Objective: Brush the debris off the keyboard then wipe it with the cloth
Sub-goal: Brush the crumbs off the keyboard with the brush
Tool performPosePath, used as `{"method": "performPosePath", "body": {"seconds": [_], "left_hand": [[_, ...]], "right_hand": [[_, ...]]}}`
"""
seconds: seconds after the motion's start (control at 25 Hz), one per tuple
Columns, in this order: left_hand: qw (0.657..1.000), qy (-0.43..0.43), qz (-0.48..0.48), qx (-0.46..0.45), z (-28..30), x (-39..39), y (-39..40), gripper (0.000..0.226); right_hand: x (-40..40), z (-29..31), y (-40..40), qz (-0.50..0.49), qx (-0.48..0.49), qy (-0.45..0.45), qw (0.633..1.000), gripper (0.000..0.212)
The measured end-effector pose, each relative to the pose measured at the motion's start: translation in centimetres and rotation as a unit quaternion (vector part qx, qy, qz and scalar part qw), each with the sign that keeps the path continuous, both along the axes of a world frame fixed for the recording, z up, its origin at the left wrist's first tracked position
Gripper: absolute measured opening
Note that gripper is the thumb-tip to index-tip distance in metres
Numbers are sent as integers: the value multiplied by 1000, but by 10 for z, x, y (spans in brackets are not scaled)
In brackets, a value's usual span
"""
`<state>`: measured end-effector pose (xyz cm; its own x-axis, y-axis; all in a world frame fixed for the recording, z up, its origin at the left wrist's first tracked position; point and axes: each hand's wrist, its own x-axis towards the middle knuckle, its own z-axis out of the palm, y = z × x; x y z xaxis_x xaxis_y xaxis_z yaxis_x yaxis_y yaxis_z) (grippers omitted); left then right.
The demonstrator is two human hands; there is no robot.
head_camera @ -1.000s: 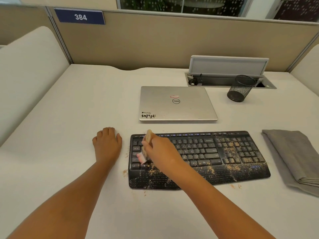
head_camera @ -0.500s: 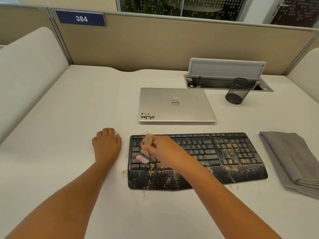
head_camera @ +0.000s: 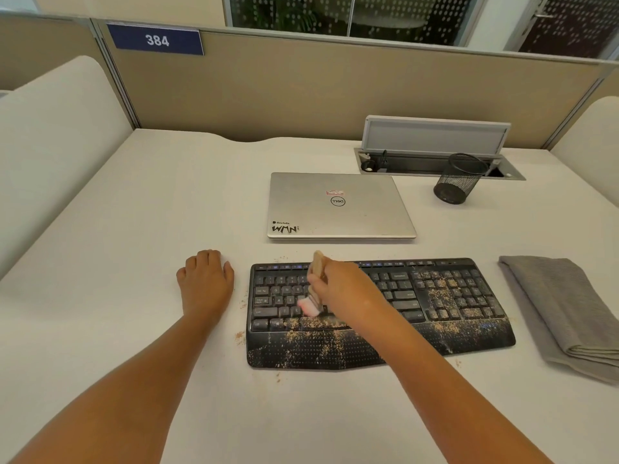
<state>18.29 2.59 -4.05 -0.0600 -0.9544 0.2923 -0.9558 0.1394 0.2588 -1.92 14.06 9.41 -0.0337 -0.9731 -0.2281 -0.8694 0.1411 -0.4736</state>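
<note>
Brush (head_camera: 314,286) is pinched in right hand (head_camera: 345,289), bristles angled onto keyboard (head_camera: 435,296) to flick debris (head_camera: 438,289). Left hand (head_camera: 206,283) is laid loosely curled on desk (head_camera: 134,229), likely as a brace

The right hand (head_camera: 345,289) grips a small wooden-handled brush (head_camera: 313,289), its pale bristles (blurred) down on the left keys of the black keyboard (head_camera: 378,313), just below the curled fingers. Tan debris (head_camera: 445,296) speckles the keys and palm rest right of those fingers. The left hand (head_camera: 206,283) rests on the desk (head_camera: 134,229), fingers curled under, just beside the keyboard's left edge.
</note>
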Motion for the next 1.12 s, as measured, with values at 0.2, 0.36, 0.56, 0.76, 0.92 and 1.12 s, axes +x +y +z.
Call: {"method": "performPosePath", "body": {"seconds": [0.2, 0.36, 0.56, 0.76, 0.92, 1.12], "left_hand": [[1000, -5, -2, -3, -3, 1, 0, 31], [1000, 1, 4, -7, -3, 0, -1, 26], [1000, 2, 6, -10, -3, 0, -1, 25], [1000, 5, 5, -6, -3, -1, -1, 25], [1000, -2, -5, -6, -1, -2, 0, 39], [1000, -2, 0, -4, 1, -1, 2, 38]], "right_hand": [[25, 0, 2, 27, -49, -60, 997, 26], [37, -10, 4, 16, -59, -74, 995, 29], [29, -7, 5, -12, -59, -106, 993, 28], [26, -15, 7, -4, -49, -74, 996, 30], [29, -14, 8, -1, -95, -69, 993, 29], [33, -18, 2, 46, -70, -35, 996, 28]]}}
